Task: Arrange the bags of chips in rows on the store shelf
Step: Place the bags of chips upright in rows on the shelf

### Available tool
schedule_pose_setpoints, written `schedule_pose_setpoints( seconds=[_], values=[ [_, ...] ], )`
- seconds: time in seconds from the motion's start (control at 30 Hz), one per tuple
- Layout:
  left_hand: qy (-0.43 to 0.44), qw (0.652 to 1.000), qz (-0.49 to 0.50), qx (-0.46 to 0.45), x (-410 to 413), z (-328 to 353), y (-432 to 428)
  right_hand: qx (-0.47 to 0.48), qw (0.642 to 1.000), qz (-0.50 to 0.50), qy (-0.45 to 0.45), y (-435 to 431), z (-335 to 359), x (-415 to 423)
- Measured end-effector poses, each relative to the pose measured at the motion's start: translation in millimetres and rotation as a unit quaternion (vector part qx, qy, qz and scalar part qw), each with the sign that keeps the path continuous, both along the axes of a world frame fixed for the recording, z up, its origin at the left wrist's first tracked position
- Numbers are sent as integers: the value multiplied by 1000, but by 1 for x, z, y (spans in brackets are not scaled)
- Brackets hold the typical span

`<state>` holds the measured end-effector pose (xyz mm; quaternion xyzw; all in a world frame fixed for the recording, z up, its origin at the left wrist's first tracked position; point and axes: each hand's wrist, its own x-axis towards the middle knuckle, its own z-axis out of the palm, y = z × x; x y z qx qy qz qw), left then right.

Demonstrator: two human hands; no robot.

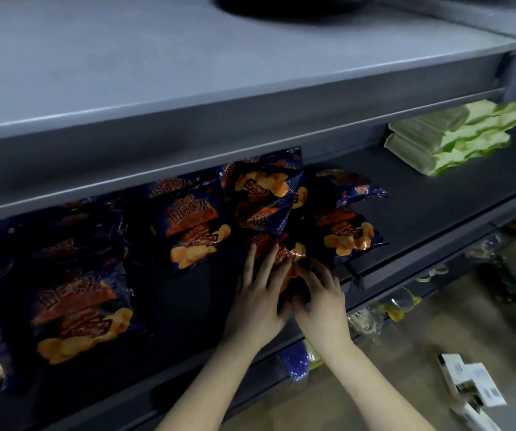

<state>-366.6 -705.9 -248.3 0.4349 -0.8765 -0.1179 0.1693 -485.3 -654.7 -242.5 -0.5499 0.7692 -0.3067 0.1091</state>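
1. The upper shelf (219, 88) overhangs the chip shelf (421, 194), leaving a low gap above the bags.
2. Bare shelf lies open between the rightmost chip bag (348, 234) and the stacked green packs (446, 141).
3. The shelf's front lip (406, 262) runs just beside both wrists.
4. The front chip bag (295, 249) lies flat near that lip, under a tilted chip bag (262, 194).
5. The left hand (258, 306) presses straight fingers (252, 262) onto the front chip bag.
6. The right hand (323, 306) curls its fingers (312, 275) over the bag's near right edge, gripping it.
7. More chip bags (79, 306) lie in rows to the left.
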Motion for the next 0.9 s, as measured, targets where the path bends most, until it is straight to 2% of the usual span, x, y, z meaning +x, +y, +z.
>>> schedule_pose_setpoints(
  seconds=[0.23, 0.4, 0.63, 0.77, 0.9],
  values=[
    [20, 1000, -1, -3, 2, -3, -1, -6, 999, -33, -35, -5, 7, 12],
    [55, 998, -5, 1, 3, -3, -1, 8, 998, -47, -28, -5, 16, 14],
    [107, 994, -30, 17, 9, -6, -5, -36, 990, -81, -114, 2, 15, 39],
    [157, 987, -41, 13, 17, -6, -3, -63, 986, -130, -87, 0, 20, 39],
    [151, 985, -86, 9, 40, 1, -4, -108, 988, -103, -46, -17, 34, 25]
  ],
)
